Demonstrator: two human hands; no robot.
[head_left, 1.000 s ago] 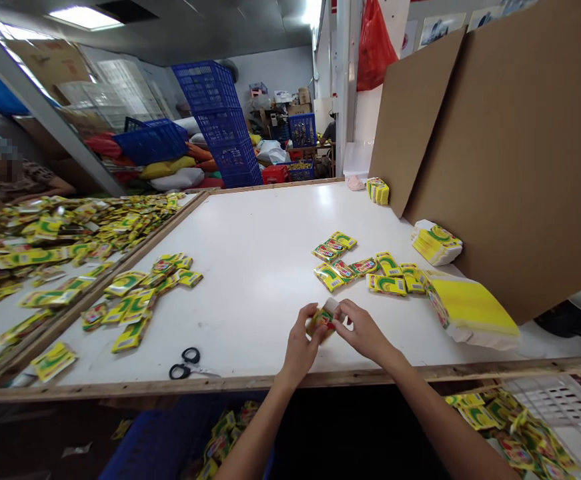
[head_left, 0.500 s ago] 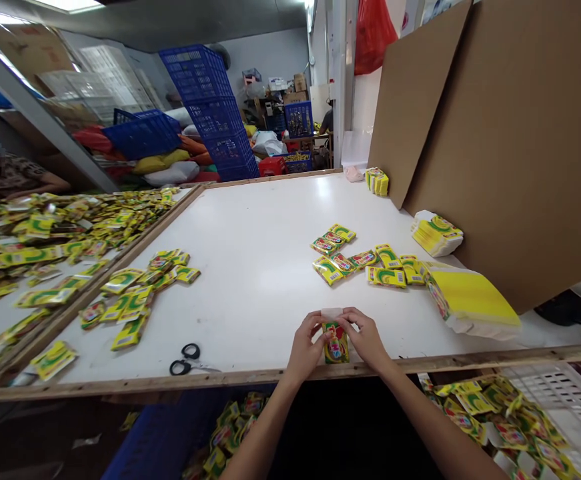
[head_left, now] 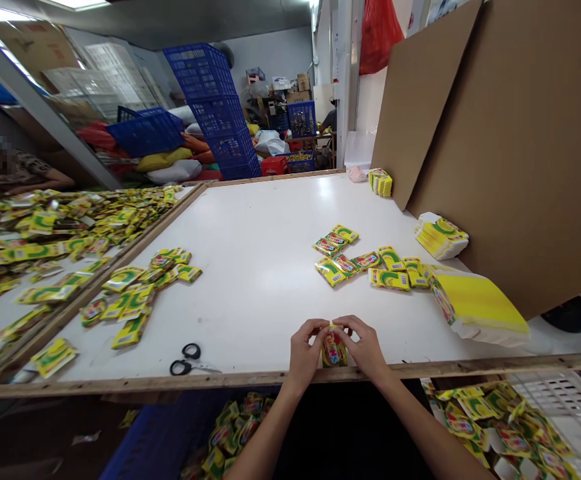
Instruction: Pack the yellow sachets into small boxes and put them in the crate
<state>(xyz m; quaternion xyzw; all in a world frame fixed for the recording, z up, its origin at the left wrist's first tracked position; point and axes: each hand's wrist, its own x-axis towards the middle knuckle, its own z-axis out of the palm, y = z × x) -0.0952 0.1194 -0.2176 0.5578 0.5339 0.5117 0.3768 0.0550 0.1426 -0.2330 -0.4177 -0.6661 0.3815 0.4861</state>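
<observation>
At the table's front edge, both hands are closed on a small yellow-and-green crayon box (head_left: 333, 351) with a red printed front. My left hand (head_left: 308, 345) grips its upper left side, with thumb and fingers at the top edge. My right hand (head_left: 361, 343) pinches the upper right corner, its fingertips close to the left ones. The box stands with its printed front toward me, and its top is partly hidden by my fingers. Beyond the hands lies a loose group of similar boxes (head_left: 345, 265). A stack of flat yellow cartons (head_left: 485, 300) stands to the right.
Black-handled scissors (head_left: 185, 360) lie left of my hands, near the wooden table rim (head_left: 250, 379). More packs (head_left: 135, 302) lie at the left. A divider separates a large heap (head_left: 70, 223), with a person behind it. Cardboard sheets (head_left: 520, 147) lean at the right.
The white flap above the box top no longer shows. My fingertips have come down and closer together over the top edge. The view has shifted slightly.
</observation>
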